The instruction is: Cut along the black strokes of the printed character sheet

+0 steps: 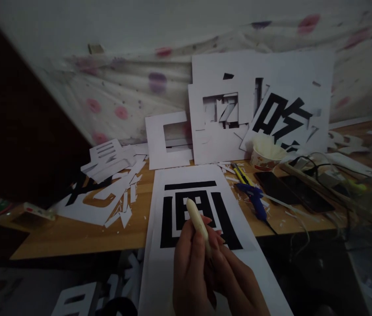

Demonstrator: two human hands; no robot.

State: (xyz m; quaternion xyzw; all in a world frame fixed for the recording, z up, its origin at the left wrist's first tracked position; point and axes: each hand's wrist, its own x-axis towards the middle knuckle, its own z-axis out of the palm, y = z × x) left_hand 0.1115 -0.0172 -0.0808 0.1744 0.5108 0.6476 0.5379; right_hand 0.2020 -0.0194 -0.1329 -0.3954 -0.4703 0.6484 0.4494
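My left hand (188,267) and my right hand (233,274) are close together at the bottom centre, both closed on a cream pen-shaped tool (196,218). Its rounded end points up and away, with a tiny tip showing; the exact kind of tool is unclear. Below the hands lies a long white sheet (162,285), reaching past the table's near edge. A bold black character (190,185) is printed on it, and my hands cover part of its lower middle.
Left are white offcuts (126,215) and cut-out letters (106,156). Right lie a blue glue gun (254,199), yellow cutter (242,174), paper bowl (266,158), phones (276,188) and cables (324,166). Cut boards (218,145) lean against the covered wall.
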